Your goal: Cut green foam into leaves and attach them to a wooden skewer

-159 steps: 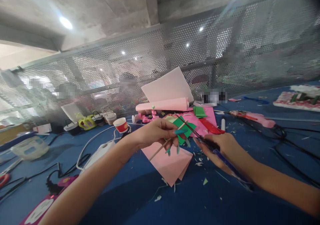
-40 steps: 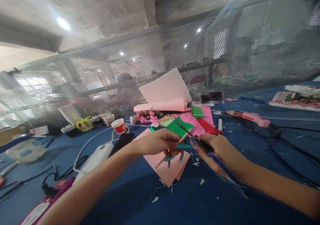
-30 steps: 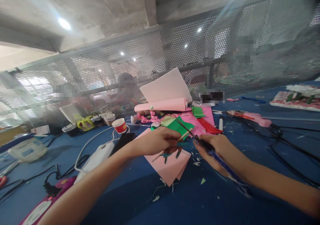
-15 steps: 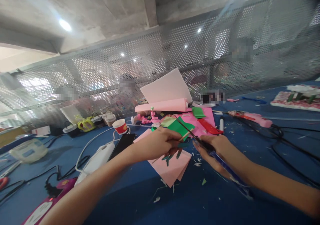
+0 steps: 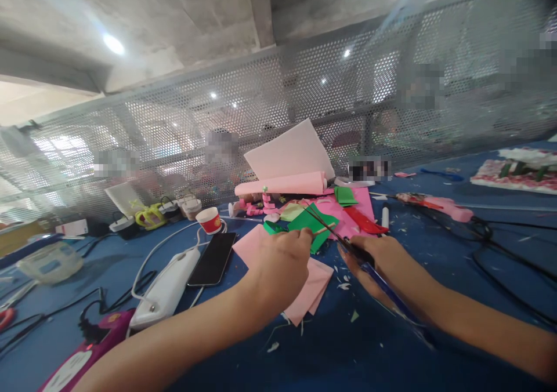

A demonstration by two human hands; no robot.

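My left hand is turned back-up and pinches a thin wooden stick with a piece of green paper at its top. My right hand is closed round blue-handled scissors. Their dark blades reach up and left across the green paper. Under both hands lie folded pink sheets on the blue table. Small paper scraps lie scattered near my right hand.
A black phone, a white power strip and cables lie at left. A red paper cup, a pink roll, coloured paper and a pink glue gun lie behind. A perforated metal screen borders the table's far side.
My left hand has turned over so its back faces me and its painted nails are hidden. The green paper stays at the scissor blades. My right hand has hardly moved.
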